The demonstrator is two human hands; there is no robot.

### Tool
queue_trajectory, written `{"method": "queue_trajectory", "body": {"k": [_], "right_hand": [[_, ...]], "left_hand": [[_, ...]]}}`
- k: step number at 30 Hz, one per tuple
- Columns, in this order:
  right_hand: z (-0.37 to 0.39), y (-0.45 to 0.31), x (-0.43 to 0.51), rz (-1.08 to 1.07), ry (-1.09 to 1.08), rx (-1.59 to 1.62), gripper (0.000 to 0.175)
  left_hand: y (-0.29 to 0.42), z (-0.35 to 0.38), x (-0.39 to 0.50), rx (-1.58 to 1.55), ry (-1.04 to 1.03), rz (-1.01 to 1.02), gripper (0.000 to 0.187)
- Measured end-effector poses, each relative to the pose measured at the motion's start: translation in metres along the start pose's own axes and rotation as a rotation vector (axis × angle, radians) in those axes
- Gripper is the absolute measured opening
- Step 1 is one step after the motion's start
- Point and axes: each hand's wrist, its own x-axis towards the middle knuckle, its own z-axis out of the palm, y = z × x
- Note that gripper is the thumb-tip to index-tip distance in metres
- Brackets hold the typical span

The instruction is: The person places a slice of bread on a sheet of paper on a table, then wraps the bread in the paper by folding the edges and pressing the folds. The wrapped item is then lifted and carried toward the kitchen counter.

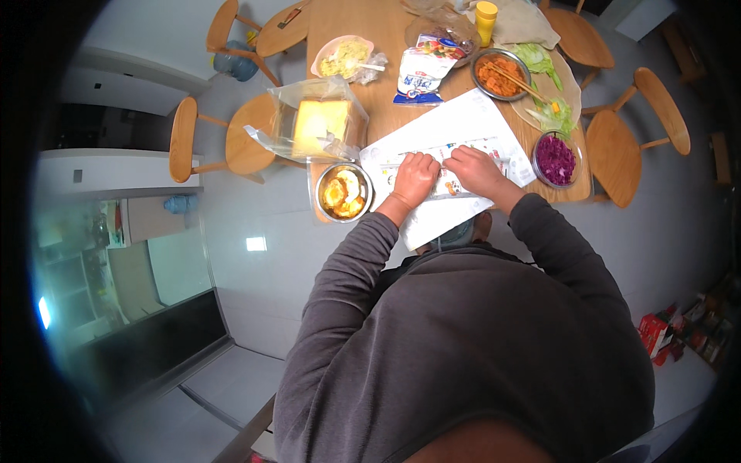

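Note:
Both hands are on a printed wrapping paper [452, 186] with small cartoon pictures, folded over at the near edge of the wooden table. My left hand [418, 176] grips the paper's folded edge with curled fingers. Close beside it, my right hand [473, 169] pinches the same edge. Beneath lies a large white sheet [448, 124], which hangs over the table edge. Whether anything is inside the fold is hidden. A steel bowl of fried eggs [345, 193] is left of my left hand, and a bowl of shredded purple cabbage [556, 160] is right of my right hand.
A bag of sliced bread [322, 124] stands at the left. Farther back are a bowl of yellow mash [345, 56], a printed food packet [424, 69], a steel bowl of orange shreds [501, 75] with chopsticks, lettuce [535, 59] and a yellow bottle [485, 24]. Wooden chairs [619, 156] flank the table.

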Motion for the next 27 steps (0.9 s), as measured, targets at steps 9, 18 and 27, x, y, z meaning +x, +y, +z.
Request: {"method": "queue_trajectory", "body": {"k": [9,18,27], "right_hand": [[0.009,0.007,0.001,-0.089,0.026,-0.004,0.006],[0.004,0.008,0.002,-0.121,0.028,-0.005,0.010],[0.006,0.013,0.004,-0.146,0.030,0.004,0.009]], "left_hand": [[-0.007,-0.003,-0.001,-0.090,0.031,0.049,0.013],[-0.008,-0.002,-0.002,-0.094,0.033,0.053,0.016],[-0.006,-0.008,0.003,-0.037,-0.008,0.075,0.014]]}}
